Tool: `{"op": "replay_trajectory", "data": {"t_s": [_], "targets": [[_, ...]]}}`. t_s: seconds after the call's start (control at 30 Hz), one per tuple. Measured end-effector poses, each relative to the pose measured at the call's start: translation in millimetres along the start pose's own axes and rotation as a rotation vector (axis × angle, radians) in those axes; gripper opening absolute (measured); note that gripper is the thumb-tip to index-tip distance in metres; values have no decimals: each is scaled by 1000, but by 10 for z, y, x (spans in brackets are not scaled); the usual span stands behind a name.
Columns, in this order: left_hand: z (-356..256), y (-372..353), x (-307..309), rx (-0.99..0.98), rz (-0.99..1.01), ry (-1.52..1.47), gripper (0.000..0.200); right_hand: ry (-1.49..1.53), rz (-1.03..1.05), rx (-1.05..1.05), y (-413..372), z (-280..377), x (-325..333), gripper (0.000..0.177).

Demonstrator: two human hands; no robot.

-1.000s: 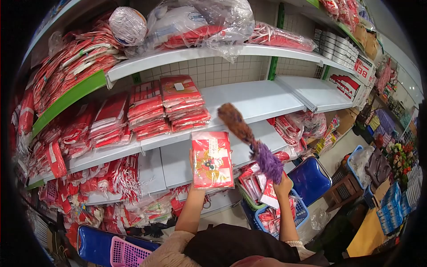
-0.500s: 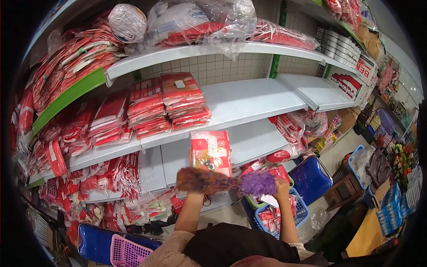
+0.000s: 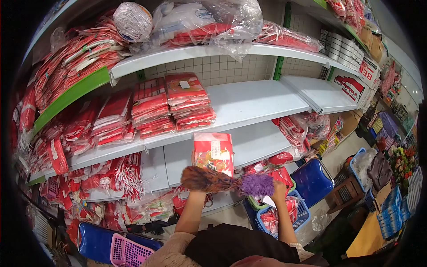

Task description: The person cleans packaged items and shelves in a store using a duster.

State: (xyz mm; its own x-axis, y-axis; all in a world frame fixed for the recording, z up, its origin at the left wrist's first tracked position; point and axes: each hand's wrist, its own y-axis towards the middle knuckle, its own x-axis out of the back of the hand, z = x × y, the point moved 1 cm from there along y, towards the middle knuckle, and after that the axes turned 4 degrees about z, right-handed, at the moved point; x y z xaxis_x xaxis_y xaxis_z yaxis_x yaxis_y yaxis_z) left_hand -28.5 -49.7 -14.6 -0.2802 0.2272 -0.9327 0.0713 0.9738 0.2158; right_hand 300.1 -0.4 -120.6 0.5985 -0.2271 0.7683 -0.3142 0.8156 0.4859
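In front of the shelves, my left hand (image 3: 197,195) holds up a red plastic-wrapped packet (image 3: 214,150) with a white label on its face. A fluffy duster (image 3: 229,181), brown-orange at one end and purple at the other, lies across the packet's lower part and hides most of the left hand's fingers. At the purple end, my right hand (image 3: 279,190) is closed on the duster; its handle is hidden. A small white tag (image 3: 268,201) hangs beside that hand.
Neat stacks of red packets (image 3: 189,100) stand on the middle shelf (image 3: 255,100). Bagged goods (image 3: 191,22) fill the top shelf. Below right are a blue basket (image 3: 303,212) and a blue chair (image 3: 312,180); a pink basket (image 3: 129,250) sits lower left.
The whole view has shifted slightly, so the shelves appear a little further right. Both hands keep hold of the packet and the duster, which stays across the packet's lower part.
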Motion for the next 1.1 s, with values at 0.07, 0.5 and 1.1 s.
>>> {"op": "replay_trajectory", "data": {"t_s": [0.07,0.5,1.1], "targets": [[2,21,1,-3,1,-2,57,-51,-4,-24,52,-60,-95,26],[-126,-10,-74,-92,36,-47,58,372,-154,-177,1621,648,175,45],[-602,-52,-533,-157,152,0,58,1224,277,-20,1667,2478,254,47]]}}
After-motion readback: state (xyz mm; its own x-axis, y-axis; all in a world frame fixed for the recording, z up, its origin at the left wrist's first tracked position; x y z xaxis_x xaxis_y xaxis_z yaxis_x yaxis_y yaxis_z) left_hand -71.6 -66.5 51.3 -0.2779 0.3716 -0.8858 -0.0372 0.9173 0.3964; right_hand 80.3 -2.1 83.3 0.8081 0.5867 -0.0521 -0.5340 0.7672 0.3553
